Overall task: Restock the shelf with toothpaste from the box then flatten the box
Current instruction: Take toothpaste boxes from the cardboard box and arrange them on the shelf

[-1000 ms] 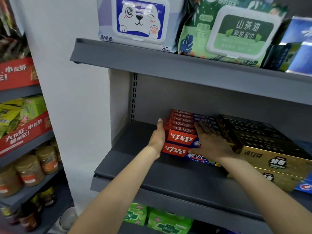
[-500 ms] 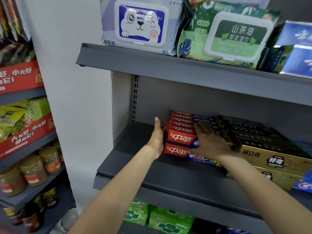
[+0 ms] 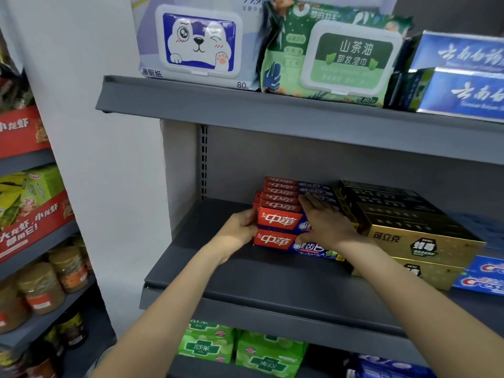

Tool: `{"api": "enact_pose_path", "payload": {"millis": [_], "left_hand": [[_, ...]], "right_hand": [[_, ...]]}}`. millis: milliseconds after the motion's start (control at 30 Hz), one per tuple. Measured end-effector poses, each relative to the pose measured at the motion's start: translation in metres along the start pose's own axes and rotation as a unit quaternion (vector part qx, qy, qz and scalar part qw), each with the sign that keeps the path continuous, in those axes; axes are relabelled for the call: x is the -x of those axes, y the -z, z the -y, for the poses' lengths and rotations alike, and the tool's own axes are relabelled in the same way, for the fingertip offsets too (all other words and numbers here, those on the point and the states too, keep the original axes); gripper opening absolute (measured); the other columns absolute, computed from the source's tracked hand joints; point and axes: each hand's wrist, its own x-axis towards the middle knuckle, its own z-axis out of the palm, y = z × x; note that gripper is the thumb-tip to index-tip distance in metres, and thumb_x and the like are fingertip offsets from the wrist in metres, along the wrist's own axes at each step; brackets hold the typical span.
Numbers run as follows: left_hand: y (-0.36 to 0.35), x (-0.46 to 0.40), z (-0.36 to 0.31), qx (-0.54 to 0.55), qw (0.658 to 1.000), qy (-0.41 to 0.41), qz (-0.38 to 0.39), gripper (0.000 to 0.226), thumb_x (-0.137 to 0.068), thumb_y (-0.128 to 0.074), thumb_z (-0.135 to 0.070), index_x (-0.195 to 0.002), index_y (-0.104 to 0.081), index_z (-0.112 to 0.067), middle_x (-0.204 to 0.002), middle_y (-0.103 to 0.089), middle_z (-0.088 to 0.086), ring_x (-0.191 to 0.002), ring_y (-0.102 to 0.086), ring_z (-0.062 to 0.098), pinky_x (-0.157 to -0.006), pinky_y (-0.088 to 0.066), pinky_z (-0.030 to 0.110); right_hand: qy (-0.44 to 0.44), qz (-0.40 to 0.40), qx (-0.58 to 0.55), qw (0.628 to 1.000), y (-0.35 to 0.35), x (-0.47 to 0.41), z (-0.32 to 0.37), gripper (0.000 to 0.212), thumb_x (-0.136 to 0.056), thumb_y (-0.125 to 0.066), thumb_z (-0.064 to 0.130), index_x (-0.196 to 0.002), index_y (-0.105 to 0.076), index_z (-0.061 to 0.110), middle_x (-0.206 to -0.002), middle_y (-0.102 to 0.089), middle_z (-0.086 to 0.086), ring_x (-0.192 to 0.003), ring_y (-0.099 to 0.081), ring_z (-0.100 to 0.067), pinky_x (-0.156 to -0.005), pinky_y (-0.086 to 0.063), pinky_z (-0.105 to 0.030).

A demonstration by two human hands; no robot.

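— Both hands are on the stack of red toothpaste boxes [image 3: 281,222], aren't they?

— Yes. Left hand [image 3: 240,227] is against the stack's left end, fingers curled onto the end of the front boxes. Its grip looks like a light hold on those ends rather than a flat push, though the fingertips are blurred.

— And the other?

— Right hand [image 3: 324,225] lies over the top and front of the stack, fingers straight and spread, pressing on the boxes, curled round nothing.

— Where does the stack sit?

— On the grey middle shelf [image 3: 245,279], set back from the front edge, two boxes high at the front with more rows behind. Its right side is just beside the black and gold toothpaste boxes [image 3: 420,236].

— What else is around?

— Blue Crest boxes [image 3: 485,276] at the far right of the same shelf. Above, a wet-wipe pack with a cartoon dog [image 3: 199,42], a green wipe pack [image 3: 335,55] and blue boxes [image 3: 458,75]. Below, green boxes [image 3: 240,350]. To the left, jars [image 3: 41,290] on another rack.
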Motion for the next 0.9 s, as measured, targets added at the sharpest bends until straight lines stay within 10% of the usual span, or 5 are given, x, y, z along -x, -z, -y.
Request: {"api": "enact_pose_path", "payload": {"millis": [367, 533, 700, 900], "left_hand": [[-0.008, -0.002, -0.001, -0.236, 0.966, -0.083, -0.069, 0.078, -0.084, -0.069, -0.017, -0.148, -0.026, -0.021, -0.149, -0.037, 0.003, -0.138, -0.035, 0.019, -0.111, -0.031, 0.034], [-0.012, -0.011, -0.024, -0.578, 0.786, -0.218, -0.034, 0.099, -0.083, -0.069, -0.033, -0.152, 0.001, -0.023, -0.160, 0.008, -0.004, -0.147, 0.008, 0.015, -0.116, 0.004, 0.028], [-0.022, -0.022, -0.034, -0.670, 0.718, -0.192, -0.004, 0.100, -0.082, -0.068, -0.037, -0.152, 0.001, -0.018, -0.161, -0.001, 0.001, -0.148, -0.002, 0.018, -0.118, -0.004, 0.030], [-0.034, -0.021, -0.042, -0.684, 0.711, -0.160, -0.027, 0.096, -0.078, -0.075, -0.028, -0.151, -0.013, -0.014, -0.158, -0.019, 0.003, -0.144, -0.022, 0.020, -0.110, -0.031, 0.035]], "right_hand": [[-0.002, -0.005, 0.004, 1.000, 0.000, 0.002, 0.002, 0.106, -0.081, -0.069, 0.041, -0.151, 0.007, 0.014, -0.160, 0.007, -0.005, -0.147, 0.002, -0.021, -0.118, -0.007, -0.037], [-0.007, -0.029, 0.060, 0.998, 0.004, 0.015, -0.004, 0.111, -0.080, -0.069, 0.042, -0.150, 0.012, 0.012, -0.158, 0.013, -0.011, -0.147, 0.009, -0.024, -0.118, -0.001, -0.035], [-0.044, -0.028, 0.081, 0.995, 0.005, 0.021, -0.010, 0.105, -0.078, -0.074, 0.028, -0.151, 0.000, 0.010, -0.159, -0.003, -0.012, -0.147, -0.007, -0.027, -0.116, -0.021, -0.039], [-0.055, -0.037, 0.081, 0.995, 0.000, 0.019, -0.009, 0.096, -0.079, -0.073, 0.018, -0.150, -0.009, 0.010, -0.156, -0.015, -0.011, -0.145, -0.015, -0.028, -0.106, -0.038, -0.043]]}}
